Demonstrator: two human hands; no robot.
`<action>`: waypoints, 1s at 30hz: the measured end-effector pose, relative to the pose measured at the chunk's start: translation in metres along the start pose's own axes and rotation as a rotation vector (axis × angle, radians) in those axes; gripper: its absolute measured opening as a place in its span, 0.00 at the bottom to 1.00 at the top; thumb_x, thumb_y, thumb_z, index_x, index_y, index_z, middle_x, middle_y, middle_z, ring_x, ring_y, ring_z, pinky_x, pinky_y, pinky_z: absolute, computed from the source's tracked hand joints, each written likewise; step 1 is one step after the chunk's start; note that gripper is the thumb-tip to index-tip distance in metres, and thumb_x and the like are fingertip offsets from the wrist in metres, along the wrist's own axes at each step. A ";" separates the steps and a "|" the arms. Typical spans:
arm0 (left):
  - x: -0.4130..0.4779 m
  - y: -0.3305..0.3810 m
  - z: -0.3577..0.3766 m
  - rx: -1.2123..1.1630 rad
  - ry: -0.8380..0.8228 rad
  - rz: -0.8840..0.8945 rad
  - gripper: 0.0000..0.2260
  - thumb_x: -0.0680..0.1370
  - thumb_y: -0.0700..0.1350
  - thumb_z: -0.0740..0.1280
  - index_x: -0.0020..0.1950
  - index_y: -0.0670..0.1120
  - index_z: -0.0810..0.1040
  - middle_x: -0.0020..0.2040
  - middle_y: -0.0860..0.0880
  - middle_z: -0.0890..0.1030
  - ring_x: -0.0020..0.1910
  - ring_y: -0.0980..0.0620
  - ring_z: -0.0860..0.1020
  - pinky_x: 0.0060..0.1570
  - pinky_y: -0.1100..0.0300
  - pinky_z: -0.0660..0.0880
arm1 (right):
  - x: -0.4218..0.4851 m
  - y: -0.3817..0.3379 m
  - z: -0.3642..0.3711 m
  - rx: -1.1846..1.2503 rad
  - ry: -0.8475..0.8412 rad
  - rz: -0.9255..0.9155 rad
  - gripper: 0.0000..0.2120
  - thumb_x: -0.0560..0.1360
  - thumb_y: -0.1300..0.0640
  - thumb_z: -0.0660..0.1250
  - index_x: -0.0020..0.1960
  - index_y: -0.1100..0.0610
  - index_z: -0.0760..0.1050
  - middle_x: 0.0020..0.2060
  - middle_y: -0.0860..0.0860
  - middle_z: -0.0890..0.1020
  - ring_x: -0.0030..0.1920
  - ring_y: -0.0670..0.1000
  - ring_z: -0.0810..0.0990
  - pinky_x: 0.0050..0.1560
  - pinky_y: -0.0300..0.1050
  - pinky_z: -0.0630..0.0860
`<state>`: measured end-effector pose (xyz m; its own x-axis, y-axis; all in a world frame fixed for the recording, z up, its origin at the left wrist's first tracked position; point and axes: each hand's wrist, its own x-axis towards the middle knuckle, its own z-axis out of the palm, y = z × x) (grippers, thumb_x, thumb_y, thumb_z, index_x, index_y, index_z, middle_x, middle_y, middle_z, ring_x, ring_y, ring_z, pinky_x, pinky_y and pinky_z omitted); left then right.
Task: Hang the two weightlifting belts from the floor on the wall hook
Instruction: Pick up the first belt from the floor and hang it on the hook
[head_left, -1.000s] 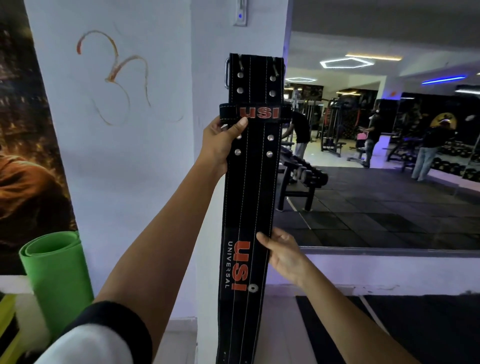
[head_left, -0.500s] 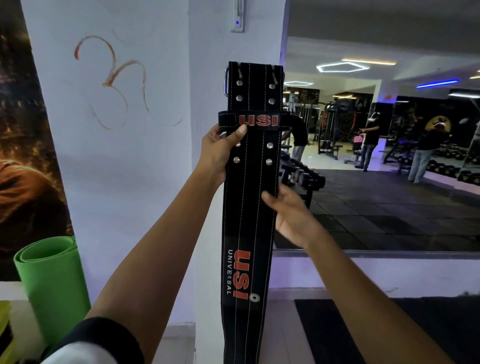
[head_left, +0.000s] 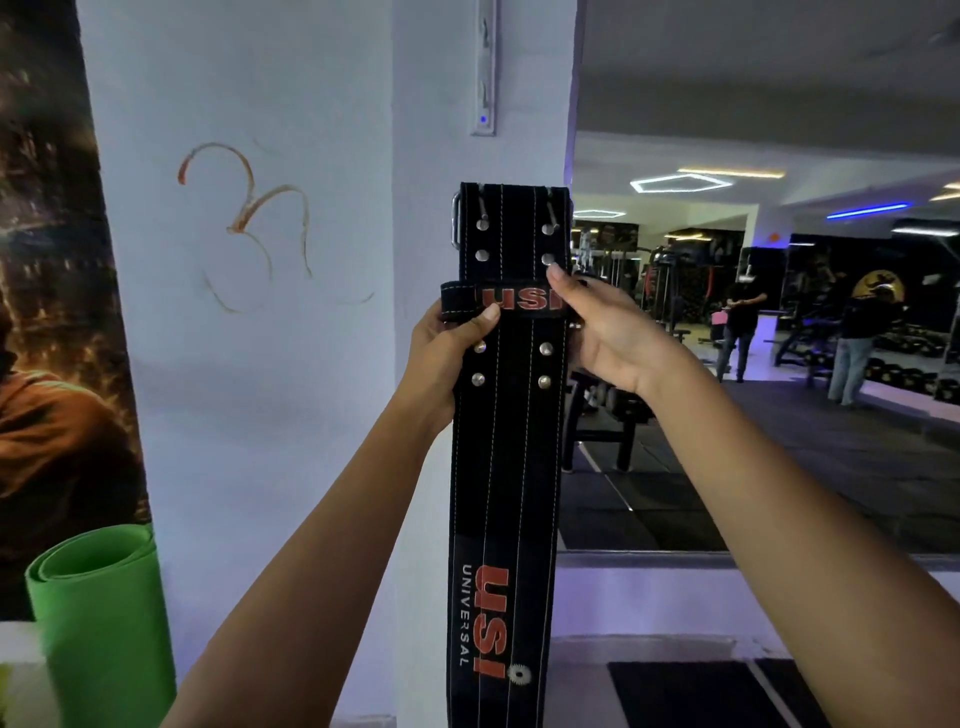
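Note:
A black weightlifting belt (head_left: 506, 467) with red "USI" lettering and metal rivets hangs upright in front of the white pillar (head_left: 426, 156). My left hand (head_left: 447, 358) grips its left edge at the keeper loop, thumb on the front. On the right edge at the same loop is my right hand (head_left: 602, 332), fingers wrapped over the band. The metal buckle (head_left: 456, 221) shows at the belt's top left. A white hook strip (head_left: 484, 67) is fixed on the pillar above the belt. I see no second belt.
A rolled green mat (head_left: 98, 613) stands at the lower left below a dark poster (head_left: 47, 312). A large wall mirror (head_left: 779, 312) on the right reflects gym machines, a dumbbell rack and people.
My right hand rose from the belt's lower part to the keeper loop and took hold of it. The left hand kept its grip; the view tilted upward, showing the hook strip.

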<state>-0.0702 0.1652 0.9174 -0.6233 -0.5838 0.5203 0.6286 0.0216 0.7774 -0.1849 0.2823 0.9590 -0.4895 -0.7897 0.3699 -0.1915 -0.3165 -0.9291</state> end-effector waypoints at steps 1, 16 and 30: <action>-0.001 -0.002 0.000 0.013 -0.009 -0.010 0.07 0.74 0.37 0.68 0.51 0.45 0.77 0.47 0.46 0.82 0.46 0.48 0.82 0.44 0.56 0.81 | 0.003 -0.007 0.003 0.002 0.040 -0.018 0.13 0.73 0.48 0.66 0.54 0.55 0.75 0.55 0.51 0.80 0.56 0.54 0.80 0.53 0.52 0.78; 0.038 0.043 -0.002 0.203 -0.049 -0.207 0.09 0.75 0.50 0.61 0.45 0.45 0.77 0.38 0.49 0.78 0.35 0.51 0.77 0.35 0.61 0.74 | 0.021 0.033 0.023 -0.001 0.247 -0.113 0.07 0.72 0.59 0.69 0.43 0.47 0.80 0.48 0.50 0.83 0.55 0.55 0.80 0.62 0.60 0.74; 0.051 0.030 0.015 0.170 0.226 -0.060 0.13 0.80 0.48 0.59 0.46 0.40 0.78 0.37 0.44 0.80 0.36 0.46 0.79 0.41 0.55 0.79 | 0.009 0.021 0.014 0.032 0.062 -0.125 0.03 0.73 0.58 0.67 0.46 0.53 0.78 0.41 0.50 0.82 0.42 0.50 0.80 0.39 0.42 0.79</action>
<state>-0.0898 0.1485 0.9723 -0.5257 -0.7540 0.3939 0.4947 0.1058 0.8626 -0.1813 0.2611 0.9427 -0.5150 -0.7094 0.4813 -0.2274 -0.4283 -0.8746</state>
